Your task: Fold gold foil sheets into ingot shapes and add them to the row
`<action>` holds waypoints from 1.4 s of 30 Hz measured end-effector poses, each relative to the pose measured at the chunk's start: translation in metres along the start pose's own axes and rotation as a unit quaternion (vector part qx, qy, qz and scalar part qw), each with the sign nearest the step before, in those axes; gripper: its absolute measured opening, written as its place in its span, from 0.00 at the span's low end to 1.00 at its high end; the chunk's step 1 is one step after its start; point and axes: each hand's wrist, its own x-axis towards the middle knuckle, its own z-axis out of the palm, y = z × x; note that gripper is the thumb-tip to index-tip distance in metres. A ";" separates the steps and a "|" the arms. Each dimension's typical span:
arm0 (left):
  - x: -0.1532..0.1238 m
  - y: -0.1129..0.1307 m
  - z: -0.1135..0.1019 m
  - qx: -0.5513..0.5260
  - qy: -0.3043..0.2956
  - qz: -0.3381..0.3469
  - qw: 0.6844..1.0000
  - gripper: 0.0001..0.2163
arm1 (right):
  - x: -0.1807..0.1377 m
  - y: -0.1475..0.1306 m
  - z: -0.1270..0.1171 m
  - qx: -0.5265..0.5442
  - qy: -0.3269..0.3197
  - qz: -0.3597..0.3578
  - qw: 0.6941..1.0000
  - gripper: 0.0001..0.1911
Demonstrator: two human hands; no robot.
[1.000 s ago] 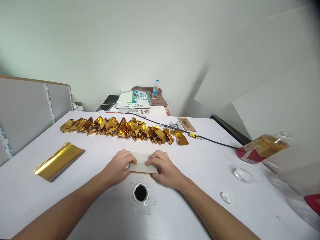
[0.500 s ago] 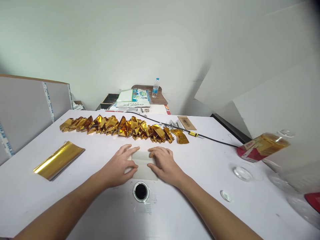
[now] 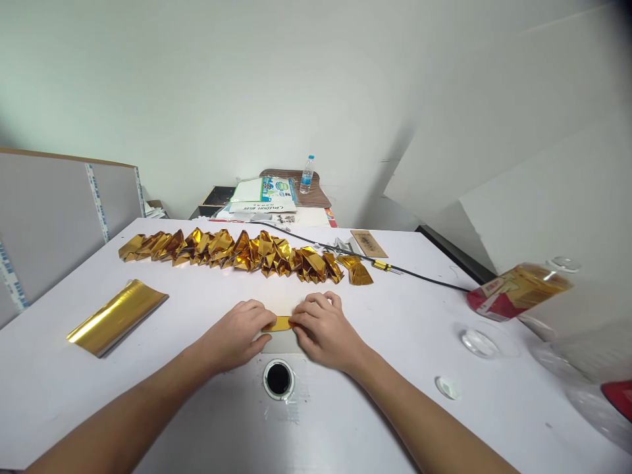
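Note:
My left hand and my right hand meet over a small sheet of gold foil paper lying on the white table. Both hands pinch its near edge, which is lifted and folded so a gold strip shows between the fingertips; the white back of the sheet lies under the hands. Beyond them runs a long row of folded gold paper pieces. A stack of flat gold sheets lies at the left.
A round cable hole sits just below my hands. A black cable crosses the far right. A tilted red and gold packet, clear plastic lids and a grey board are around.
The hands went from pressing the white sheet flat to pinching its edge and turning it over, so gold now shows between the fingertips.

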 end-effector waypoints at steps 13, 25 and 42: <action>-0.002 -0.008 0.003 0.012 0.001 0.018 1.000 0.08 | 0.000 -0.007 -0.004 -0.032 -0.044 -0.020 0.998 0.10; -0.006 -0.009 -0.014 0.049 -0.057 -0.036 0.997 0.13 | 0.001 -0.008 -0.010 0.025 -0.066 -0.004 0.997 0.12; -0.006 -0.006 -0.012 0.052 -0.022 0.011 0.998 0.07 | -0.002 0.006 -0.020 -0.004 -0.079 0.037 0.996 0.12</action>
